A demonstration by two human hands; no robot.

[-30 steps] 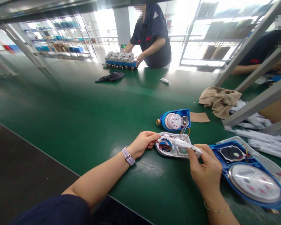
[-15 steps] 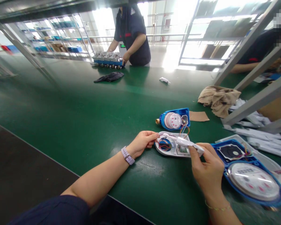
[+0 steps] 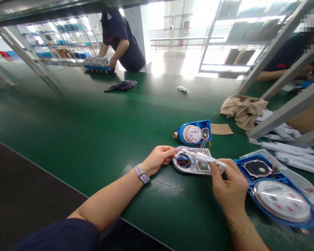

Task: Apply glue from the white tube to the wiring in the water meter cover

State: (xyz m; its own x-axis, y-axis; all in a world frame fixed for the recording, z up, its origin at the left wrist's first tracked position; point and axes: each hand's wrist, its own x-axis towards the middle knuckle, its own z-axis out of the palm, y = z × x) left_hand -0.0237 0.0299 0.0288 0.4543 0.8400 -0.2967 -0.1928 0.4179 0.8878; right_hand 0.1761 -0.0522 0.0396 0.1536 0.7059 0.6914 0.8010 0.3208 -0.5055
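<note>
Pinching a white wrapped packet between thumb and fingers, the right hand holds it over a white cover lying between both hands. The left hand has its fingertips closed on thin wires (whether also the rim, I cannot tell). Beyond them sits a blue meter.

Far backlight burns out the floor and glares off the tabletop; edges stretch.
</note>
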